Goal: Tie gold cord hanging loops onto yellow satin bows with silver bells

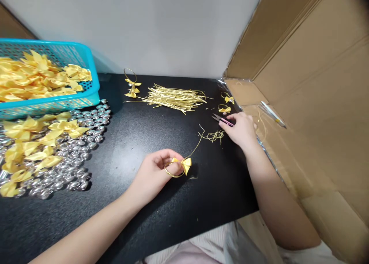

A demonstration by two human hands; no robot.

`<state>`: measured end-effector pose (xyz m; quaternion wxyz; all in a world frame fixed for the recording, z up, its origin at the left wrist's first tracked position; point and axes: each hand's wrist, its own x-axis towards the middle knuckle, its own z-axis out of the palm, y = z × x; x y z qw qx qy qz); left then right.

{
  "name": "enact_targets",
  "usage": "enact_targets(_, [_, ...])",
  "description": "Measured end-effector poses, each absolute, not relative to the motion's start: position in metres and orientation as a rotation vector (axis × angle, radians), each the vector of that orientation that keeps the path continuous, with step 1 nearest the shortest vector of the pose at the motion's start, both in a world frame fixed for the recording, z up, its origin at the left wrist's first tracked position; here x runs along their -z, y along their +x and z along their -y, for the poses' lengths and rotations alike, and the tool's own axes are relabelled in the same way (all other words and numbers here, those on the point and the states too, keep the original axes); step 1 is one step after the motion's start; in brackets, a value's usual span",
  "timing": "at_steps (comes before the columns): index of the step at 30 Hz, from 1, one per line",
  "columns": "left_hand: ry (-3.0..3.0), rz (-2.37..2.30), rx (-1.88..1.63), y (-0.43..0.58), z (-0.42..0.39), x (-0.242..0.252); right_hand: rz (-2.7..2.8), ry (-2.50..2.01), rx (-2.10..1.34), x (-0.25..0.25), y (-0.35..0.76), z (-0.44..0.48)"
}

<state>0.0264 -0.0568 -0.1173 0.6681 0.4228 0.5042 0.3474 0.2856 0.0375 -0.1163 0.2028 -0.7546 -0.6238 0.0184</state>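
My left hand (157, 171) pinches a yellow ribbon bow (186, 164) between thumb and fingers, just above the black table. A loop of gold cord (173, 175) hangs from the bow, and a loose cord end (196, 146) sticks out to the upper right. On the table's right side, my right hand (243, 130) has its fingers around the handle of pink thread snips (226, 121). The snips' blades point left and lie close to the tabletop. Beside them is a small tangle of cord offcuts (213, 136).
A turquoise basket (93, 77) of yellow bows stands at the back left. Silver beads (75, 162) and loose bows (27, 128) spread in front of it. Cut gold cords (175, 98) lie at the back. Finished bow loops (132, 89) sit nearby; a cutter knife (272, 114) rests on cardboard.
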Motion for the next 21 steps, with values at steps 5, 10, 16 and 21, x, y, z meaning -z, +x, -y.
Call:
enact_targets(5, [0.929,-1.117,-0.814,0.028,0.056,0.117,1.836,-2.191,-0.064,0.117,0.283,-0.034])
enact_targets(10, [0.892,-1.088,-0.822,0.028,0.057,0.117,1.819,-2.212,-0.172,0.121,0.282,-0.037])
enact_targets(16, [0.892,-1.103,-0.814,0.028,0.057,0.115,1.834,-1.976,-0.256,0.114,0.281,-0.033])
enact_targets(21, [0.893,-1.123,-0.830,0.031,0.059,0.113,1.863,-1.530,-0.886,0.083,0.257,-0.003])
